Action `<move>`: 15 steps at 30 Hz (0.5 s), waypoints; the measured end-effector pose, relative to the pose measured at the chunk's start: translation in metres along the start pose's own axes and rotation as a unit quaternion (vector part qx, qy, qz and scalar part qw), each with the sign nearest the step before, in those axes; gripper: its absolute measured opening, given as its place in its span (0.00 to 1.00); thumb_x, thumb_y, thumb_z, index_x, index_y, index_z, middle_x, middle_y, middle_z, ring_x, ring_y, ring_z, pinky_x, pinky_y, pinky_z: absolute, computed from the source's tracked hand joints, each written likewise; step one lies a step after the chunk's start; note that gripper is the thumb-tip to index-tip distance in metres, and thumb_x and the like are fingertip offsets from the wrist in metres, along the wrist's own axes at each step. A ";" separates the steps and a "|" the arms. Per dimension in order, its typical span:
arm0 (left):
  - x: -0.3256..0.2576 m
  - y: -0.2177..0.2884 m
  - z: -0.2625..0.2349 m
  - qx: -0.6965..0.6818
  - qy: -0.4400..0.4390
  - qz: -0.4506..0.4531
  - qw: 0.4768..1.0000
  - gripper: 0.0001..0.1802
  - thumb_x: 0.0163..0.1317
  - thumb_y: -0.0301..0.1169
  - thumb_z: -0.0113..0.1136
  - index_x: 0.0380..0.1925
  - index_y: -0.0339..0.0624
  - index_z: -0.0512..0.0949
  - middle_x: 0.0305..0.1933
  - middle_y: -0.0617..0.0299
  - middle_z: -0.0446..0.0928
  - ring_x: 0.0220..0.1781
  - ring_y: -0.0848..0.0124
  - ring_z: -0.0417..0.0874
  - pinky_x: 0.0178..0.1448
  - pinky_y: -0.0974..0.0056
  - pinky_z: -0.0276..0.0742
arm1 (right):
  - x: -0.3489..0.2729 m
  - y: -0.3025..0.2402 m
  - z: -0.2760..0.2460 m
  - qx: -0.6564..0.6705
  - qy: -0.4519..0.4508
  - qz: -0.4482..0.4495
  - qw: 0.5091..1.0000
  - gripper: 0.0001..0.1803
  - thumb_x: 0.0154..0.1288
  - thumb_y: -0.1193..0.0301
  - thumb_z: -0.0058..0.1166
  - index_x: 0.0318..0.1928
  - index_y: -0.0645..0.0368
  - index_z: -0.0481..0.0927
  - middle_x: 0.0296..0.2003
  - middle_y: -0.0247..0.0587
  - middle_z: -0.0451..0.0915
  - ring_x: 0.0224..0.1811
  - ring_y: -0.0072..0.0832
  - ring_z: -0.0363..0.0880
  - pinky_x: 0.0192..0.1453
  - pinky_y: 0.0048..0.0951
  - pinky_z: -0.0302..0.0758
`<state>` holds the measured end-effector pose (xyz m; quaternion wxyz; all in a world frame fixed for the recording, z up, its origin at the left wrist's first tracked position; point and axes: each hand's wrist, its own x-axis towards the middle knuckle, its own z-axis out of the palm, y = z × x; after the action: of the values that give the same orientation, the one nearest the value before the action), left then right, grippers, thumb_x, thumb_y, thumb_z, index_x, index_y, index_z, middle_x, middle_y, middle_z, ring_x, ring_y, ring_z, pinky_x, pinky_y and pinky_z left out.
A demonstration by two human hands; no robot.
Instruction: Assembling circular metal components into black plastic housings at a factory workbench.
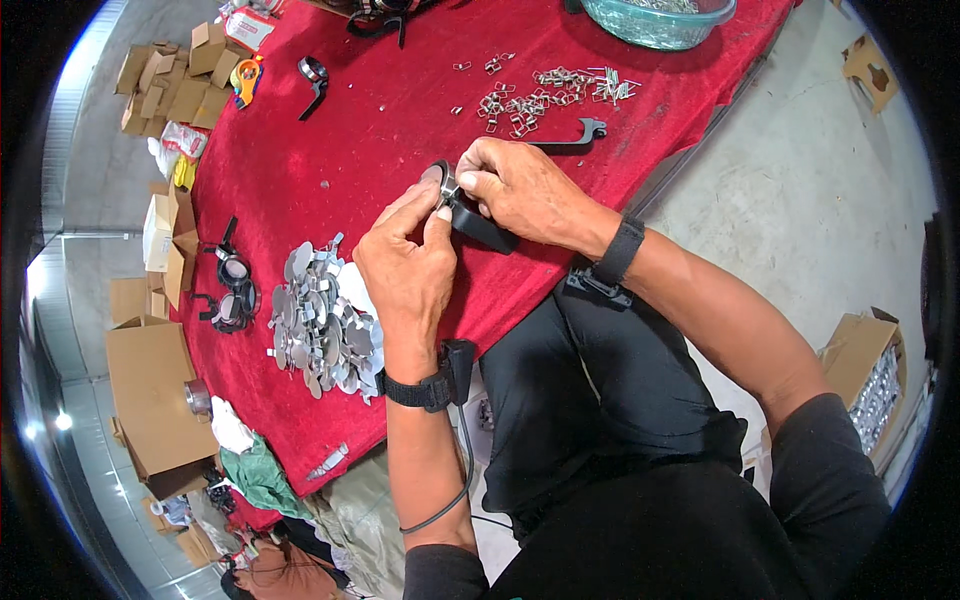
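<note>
Both hands meet over the red tabletop (330, 150): the left hand (405, 265) pinches a round metal disc (437, 178) onto a black part (478, 225) clamped in the right hand (520, 185). Loose discs (320, 325) lie piled just left

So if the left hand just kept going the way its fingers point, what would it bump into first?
The left hand points up and right, its fingertips already on the black part with a round metal disc that the right hand also grips. That part comes first, the right hand just behind it.
</note>
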<state>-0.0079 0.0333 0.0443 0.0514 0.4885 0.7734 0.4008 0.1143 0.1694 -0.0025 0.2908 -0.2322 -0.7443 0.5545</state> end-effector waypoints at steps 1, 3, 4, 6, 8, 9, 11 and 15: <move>0.000 0.000 0.001 -0.010 0.006 -0.003 1.000 0.17 0.67 0.20 0.68 0.55 0.31 0.91 0.58 0.43 0.91 0.62 0.57 0.93 0.71 0.58 0.84 | 0.001 -0.003 0.000 0.002 -0.001 0.021 1.000 0.16 0.76 0.66 0.59 0.49 0.70 0.86 0.42 0.65 0.89 0.49 0.59 0.90 0.57 0.53 0.83; 0.000 0.001 0.001 -0.020 0.012 -0.005 1.000 0.16 0.66 0.20 0.68 0.53 0.32 0.91 0.57 0.42 0.92 0.63 0.53 0.93 0.73 0.57 0.83 | 0.001 -0.004 0.002 0.009 0.003 0.030 0.999 0.16 0.76 0.66 0.59 0.50 0.70 0.87 0.43 0.66 0.89 0.50 0.59 0.90 0.57 0.53 0.83; 0.000 0.001 0.001 -0.015 0.012 -0.003 1.000 0.16 0.66 0.20 0.68 0.53 0.32 0.92 0.57 0.42 0.92 0.63 0.53 0.93 0.73 0.57 0.83 | 0.001 -0.005 0.003 0.014 0.006 0.040 0.999 0.17 0.76 0.66 0.59 0.50 0.70 0.87 0.43 0.66 0.89 0.50 0.58 0.90 0.57 0.53 0.83; 0.000 0.004 0.002 -0.009 0.010 0.000 1.000 0.16 0.66 0.20 0.68 0.53 0.32 0.92 0.57 0.42 0.92 0.63 0.54 0.93 0.72 0.57 0.83 | 0.002 0.000 0.006 0.019 0.015 0.026 0.999 0.16 0.78 0.67 0.58 0.50 0.70 0.86 0.37 0.55 0.87 0.41 0.44 0.87 0.49 0.45 0.81; 0.000 0.008 0.002 -0.023 0.014 -0.018 0.999 0.16 0.66 0.20 0.69 0.53 0.32 0.92 0.56 0.42 0.92 0.62 0.54 0.93 0.72 0.57 0.83 | 0.002 0.002 0.008 0.023 0.024 0.013 0.999 0.14 0.80 0.68 0.56 0.49 0.71 0.84 0.31 0.44 0.84 0.33 0.29 0.83 0.41 0.38 0.80; 0.000 0.008 0.003 -0.023 0.013 -0.018 1.000 0.16 0.66 0.20 0.69 0.53 0.32 0.92 0.56 0.42 0.92 0.62 0.54 0.93 0.72 0.57 0.83 | 0.002 0.002 0.008 0.020 0.027 0.012 0.999 0.14 0.80 0.68 0.56 0.49 0.71 0.84 0.31 0.45 0.85 0.34 0.30 0.84 0.41 0.38 0.80; 0.000 0.005 0.002 -0.008 0.015 -0.022 1.000 0.16 0.66 0.19 0.69 0.53 0.32 0.92 0.56 0.42 0.92 0.62 0.54 0.93 0.72 0.57 0.83 | 0.002 0.001 0.009 0.018 0.029 0.012 0.999 0.14 0.80 0.68 0.57 0.49 0.70 0.85 0.32 0.46 0.86 0.34 0.30 0.84 0.42 0.39 0.81; 0.001 0.002 0.002 0.006 0.013 -0.014 1.000 0.16 0.66 0.19 0.69 0.53 0.32 0.92 0.57 0.42 0.92 0.62 0.54 0.93 0.72 0.57 0.83 | 0.002 0.000 0.008 0.007 0.027 0.017 0.999 0.15 0.80 0.68 0.57 0.49 0.71 0.85 0.34 0.50 0.87 0.35 0.35 0.87 0.43 0.40 0.82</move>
<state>-0.0063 0.0356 0.0442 0.0440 0.4727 0.7830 0.4020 0.1077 0.1654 -0.0038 0.3030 -0.2571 -0.7282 0.5584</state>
